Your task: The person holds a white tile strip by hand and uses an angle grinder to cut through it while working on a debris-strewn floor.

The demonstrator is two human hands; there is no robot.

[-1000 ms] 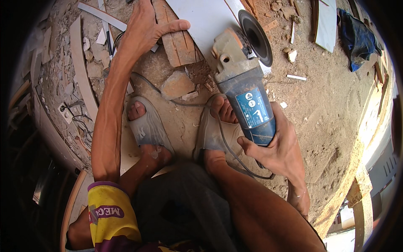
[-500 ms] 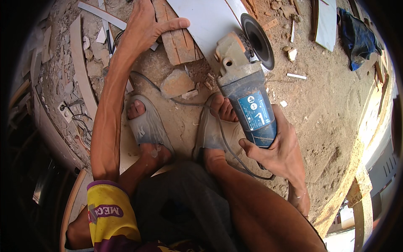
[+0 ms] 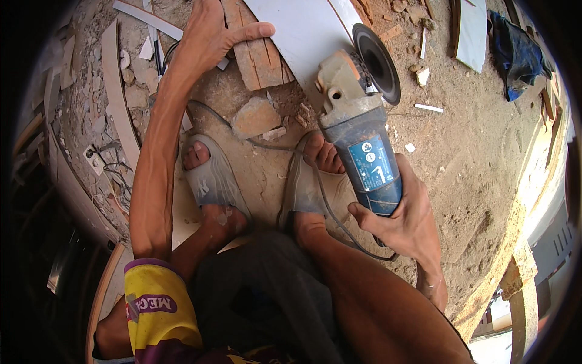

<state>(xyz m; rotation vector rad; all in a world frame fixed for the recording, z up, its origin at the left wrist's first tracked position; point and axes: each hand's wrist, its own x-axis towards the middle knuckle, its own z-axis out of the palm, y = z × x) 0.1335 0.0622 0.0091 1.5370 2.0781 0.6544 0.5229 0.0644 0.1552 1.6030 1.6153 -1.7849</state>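
Observation:
In my right hand point(image 3: 403, 209) is a blue and grey angle grinder point(image 3: 362, 142), gripped round its rear body. Its dark disc point(image 3: 377, 64) stands upright at the right side of a white tile point(image 3: 297, 36). A thin line runs along that tile towards the disc. At the top edge my left hand point(image 3: 209, 36) reaches over a reddish brick point(image 3: 257, 60), its thumb stretched out across the brick to the tile's edge. Its other fingers are mostly out of view. The grinder's cable point(image 3: 339, 227) loops down beside my right foot.
Both feet, in grey slides point(image 3: 209, 173), stand on dusty ground near a broken stone piece point(image 3: 257, 118). Pale strips point(image 3: 115, 85) and a socket with loose wires point(image 3: 94, 161) lie left. A dark blue cloth point(image 3: 515, 54) and another tile piece point(image 3: 471, 36) lie at the far right.
The grinder, in my right hand, has shifted slightly to the right and a little nearer to me. My left hand stays almost where it was.

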